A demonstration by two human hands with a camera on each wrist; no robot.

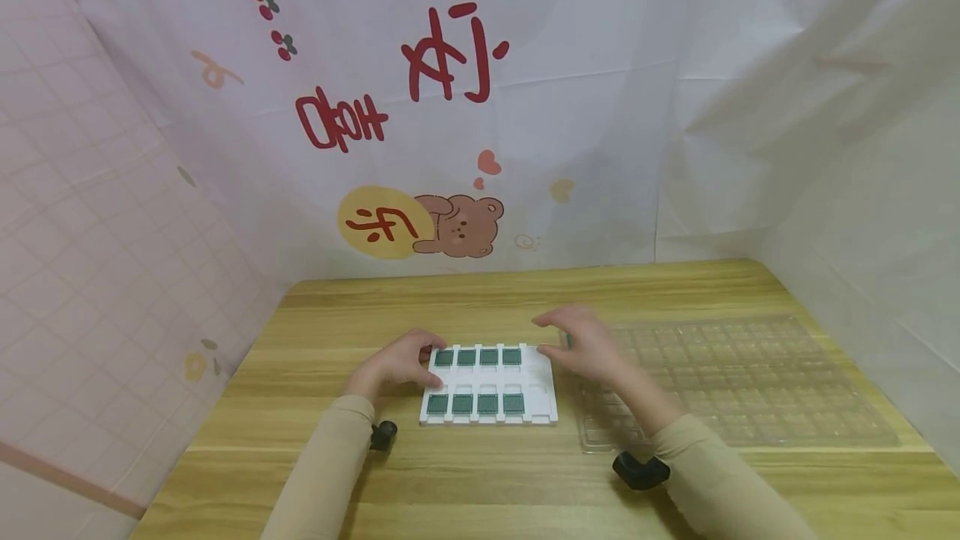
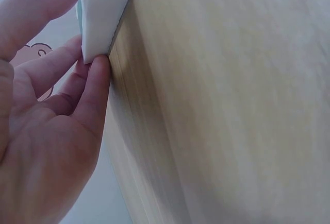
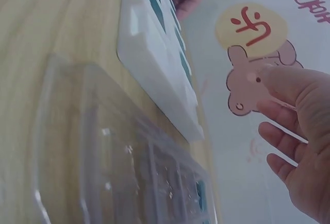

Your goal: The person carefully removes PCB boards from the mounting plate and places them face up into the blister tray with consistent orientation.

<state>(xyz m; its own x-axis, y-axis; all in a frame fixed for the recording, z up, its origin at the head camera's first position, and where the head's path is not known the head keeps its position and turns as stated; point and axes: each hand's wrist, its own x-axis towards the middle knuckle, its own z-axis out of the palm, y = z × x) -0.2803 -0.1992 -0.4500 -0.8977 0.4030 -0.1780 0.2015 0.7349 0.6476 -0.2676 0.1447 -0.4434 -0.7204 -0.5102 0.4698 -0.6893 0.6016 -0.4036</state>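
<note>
A white tray (image 1: 487,376) lies on the wooden table, with two rows of square green chips (image 1: 487,404) in its pockets. The pockets at its right end hold no chips. My left hand (image 1: 401,359) grips the tray's left edge; in the left wrist view its fingertips (image 2: 98,67) touch the white side. My right hand (image 1: 588,348) hovers near the tray's upper right corner with loosely bent fingers and nothing between them. Beside it, a clear plastic tray (image 1: 750,443) with many pockets lies to the right. A green piece (image 3: 201,195) shows in its far corner.
The wooden table (image 1: 495,490) has its back edge against a white printed cloth (image 1: 600,148). Cloth also hangs on the left and right sides. Black wrist-worn devices (image 1: 640,471) stick out below both forearms.
</note>
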